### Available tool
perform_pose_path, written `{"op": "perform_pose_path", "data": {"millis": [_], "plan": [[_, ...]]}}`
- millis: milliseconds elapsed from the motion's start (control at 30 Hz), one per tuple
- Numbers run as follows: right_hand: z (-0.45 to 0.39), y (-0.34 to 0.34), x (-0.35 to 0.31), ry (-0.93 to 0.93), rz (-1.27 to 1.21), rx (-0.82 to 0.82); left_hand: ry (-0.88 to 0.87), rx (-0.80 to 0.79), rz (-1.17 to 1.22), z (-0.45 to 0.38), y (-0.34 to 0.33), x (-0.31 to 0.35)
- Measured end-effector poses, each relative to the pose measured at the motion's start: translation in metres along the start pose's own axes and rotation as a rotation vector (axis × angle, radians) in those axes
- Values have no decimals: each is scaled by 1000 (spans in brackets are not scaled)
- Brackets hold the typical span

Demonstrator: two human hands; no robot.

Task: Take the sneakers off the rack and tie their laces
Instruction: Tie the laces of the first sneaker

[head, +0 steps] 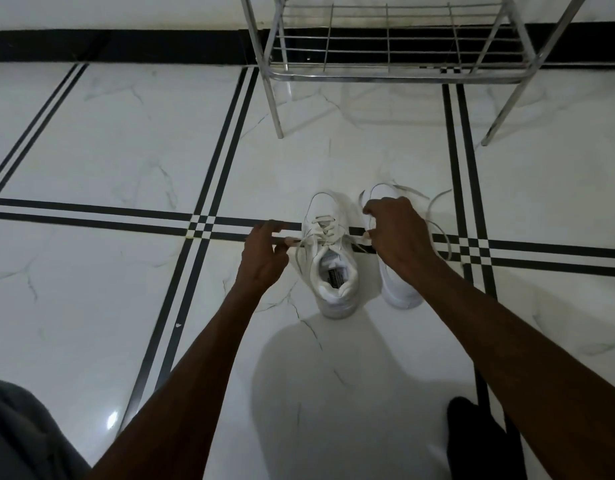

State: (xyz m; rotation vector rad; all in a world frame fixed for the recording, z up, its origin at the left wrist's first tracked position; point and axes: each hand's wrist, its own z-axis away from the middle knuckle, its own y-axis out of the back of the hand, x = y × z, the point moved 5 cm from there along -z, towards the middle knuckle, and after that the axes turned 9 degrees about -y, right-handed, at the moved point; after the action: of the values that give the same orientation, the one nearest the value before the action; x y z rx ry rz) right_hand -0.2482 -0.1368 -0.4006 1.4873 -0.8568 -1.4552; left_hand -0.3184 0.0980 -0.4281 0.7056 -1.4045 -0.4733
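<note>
Two white sneakers stand side by side on the tiled floor, toes pointing away from me. The left sneaker has its laces pulled out sideways. My left hand pinches the left lace end just left of the shoe. My right hand grips the right lace end and covers the front of the right sneaker. Loose laces of the right sneaker curl on the floor beyond my right hand.
A metal wire shoe rack stands on the floor just beyond the sneakers, its lower shelf bare. The floor is white marble tile with black stripes. A dark skirting runs along the far wall. My knee in grey cloth shows at bottom left.
</note>
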Motion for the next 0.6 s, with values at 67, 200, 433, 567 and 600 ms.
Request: {"op": "perform_pose_path", "data": {"millis": [67, 200, 433, 567, 600], "plan": [[-3, -3, -12, 54, -77, -162, -89, -104, -2, -2, -10, 14], [4, -12, -26, 54, -180, -388, -99, -192, -14, -7, -30, 23], [5, -16, -14, -30, -310, -311, -87, -144, -269, -12, -22, 29], [-1, -13, -16, 54, -204, -278, -215, -118, -544, -4, -20, 42], [-3, -15, -18, 81, -146, -289, -252, -95, -605, -3, -18, 44]]}}
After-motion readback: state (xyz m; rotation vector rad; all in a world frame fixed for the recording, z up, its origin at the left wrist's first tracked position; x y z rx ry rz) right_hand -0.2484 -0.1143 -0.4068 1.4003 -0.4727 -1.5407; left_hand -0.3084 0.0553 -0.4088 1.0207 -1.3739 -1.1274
